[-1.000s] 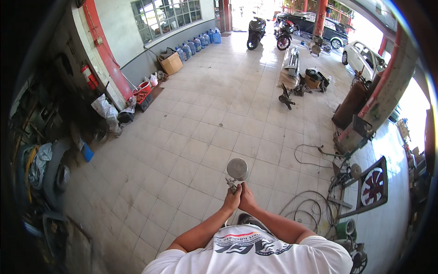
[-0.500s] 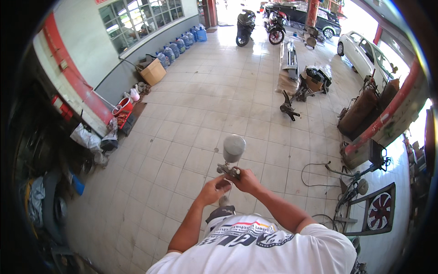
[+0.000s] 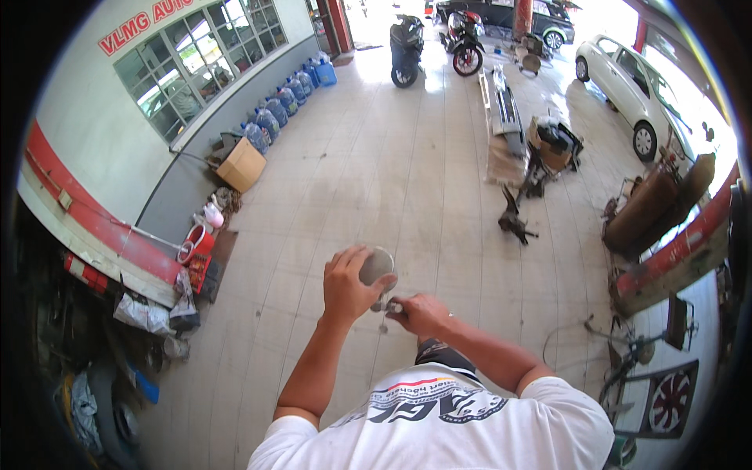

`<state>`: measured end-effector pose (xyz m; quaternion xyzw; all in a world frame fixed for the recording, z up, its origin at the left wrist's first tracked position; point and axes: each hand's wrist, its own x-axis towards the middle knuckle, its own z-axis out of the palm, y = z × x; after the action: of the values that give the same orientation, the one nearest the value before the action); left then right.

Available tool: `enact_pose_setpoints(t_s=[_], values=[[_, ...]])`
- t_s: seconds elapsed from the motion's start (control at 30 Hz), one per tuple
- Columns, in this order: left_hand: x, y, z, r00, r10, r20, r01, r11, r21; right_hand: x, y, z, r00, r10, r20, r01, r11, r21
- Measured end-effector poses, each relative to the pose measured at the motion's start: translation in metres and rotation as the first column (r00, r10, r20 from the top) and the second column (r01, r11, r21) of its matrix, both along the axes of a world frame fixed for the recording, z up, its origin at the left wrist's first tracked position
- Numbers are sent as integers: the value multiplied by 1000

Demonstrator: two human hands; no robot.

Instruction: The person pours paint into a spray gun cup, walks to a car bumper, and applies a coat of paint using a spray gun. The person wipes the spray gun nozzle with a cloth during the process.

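Note:
In front of me I hold a spray gun (image 3: 381,305) with a round grey cup (image 3: 377,268) on top. My left hand (image 3: 345,283) wraps round the cup from its left side, thumb across the near face and fingers over the top. Closed on the gun's body just below the cup is my right hand (image 3: 423,315). It covers much of the gun, so the handle and trigger do not show clearly.
Pale floor tiles (image 3: 329,196) stretch ahead. Dark metal parts (image 3: 513,219) and a silver bumper (image 3: 505,117) lie ahead right. A cardboard box (image 3: 240,166) and blue water bottles (image 3: 268,121) line the left wall. On the right are a rusty cylinder (image 3: 646,207) and a fan (image 3: 671,401).
My left hand has moved up from the gun's body to the cup and taken hold of it. The gun has shifted slightly left and down. The whole view has shifted as I move forward.

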<state>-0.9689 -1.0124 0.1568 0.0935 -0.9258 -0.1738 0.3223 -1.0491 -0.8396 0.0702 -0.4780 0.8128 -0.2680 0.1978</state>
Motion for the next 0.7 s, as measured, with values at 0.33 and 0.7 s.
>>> enact_pose_setpoints(t_s=[0.33,0.7], values=[[-293,-211,24,997,-32,69,27,997,70,-326,-203,27,981,195,15,-196,978,77],[-634,-499,-38,960,-279,-12,273,931,241,-658,-454,-27,996,88,-20,-89,996,-21]])
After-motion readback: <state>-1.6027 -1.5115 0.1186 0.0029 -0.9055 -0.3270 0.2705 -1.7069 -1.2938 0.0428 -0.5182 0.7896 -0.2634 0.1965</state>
